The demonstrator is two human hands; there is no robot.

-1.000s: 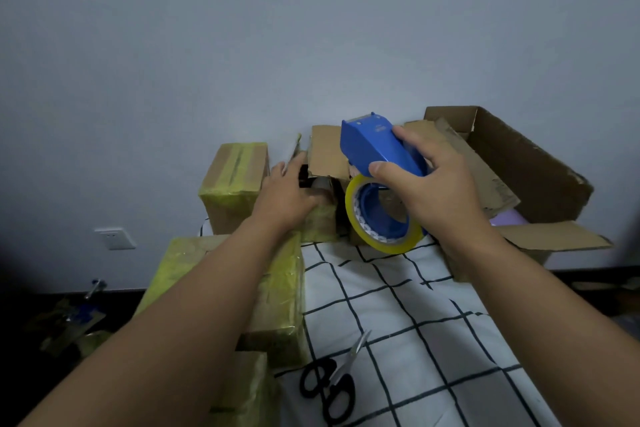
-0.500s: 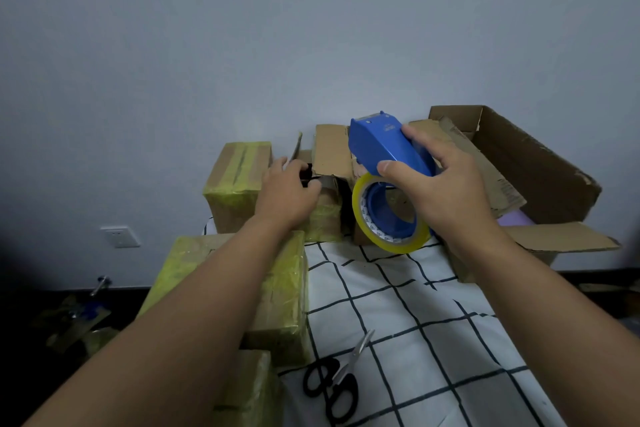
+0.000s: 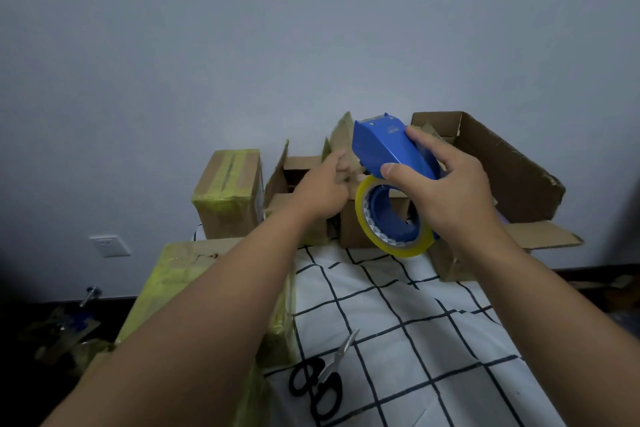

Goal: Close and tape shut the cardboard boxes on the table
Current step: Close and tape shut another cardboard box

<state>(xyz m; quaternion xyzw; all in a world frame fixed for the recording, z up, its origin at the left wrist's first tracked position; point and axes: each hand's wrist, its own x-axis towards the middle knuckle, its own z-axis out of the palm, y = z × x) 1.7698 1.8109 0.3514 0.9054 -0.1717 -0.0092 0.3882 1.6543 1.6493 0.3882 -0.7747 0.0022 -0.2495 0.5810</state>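
My right hand [image 3: 450,194] grips a blue tape dispenser [image 3: 388,149] with a yellow-edged roll of tape [image 3: 391,243], held in the air above the table's far side. My left hand [image 3: 322,187] pinches a raised flap [image 3: 343,139] of a small open cardboard box [image 3: 298,166] at the back. Behind my right hand stands a large open cardboard box [image 3: 512,177] with one flap [image 3: 543,236] spread to the right. Part of the small box is hidden by my left hand and the dispenser.
A taped box [image 3: 228,191] stands at the back left, and another taped box [image 3: 173,274] lies under my left forearm. Black-handled scissors [image 3: 322,381] lie on the white checked tablecloth [image 3: 415,340]. A wall socket [image 3: 109,246] is at the left.
My left hand has moved right from the box's top onto the raised flap and now pinches it. The right hand with the dispenser has stayed almost in place.
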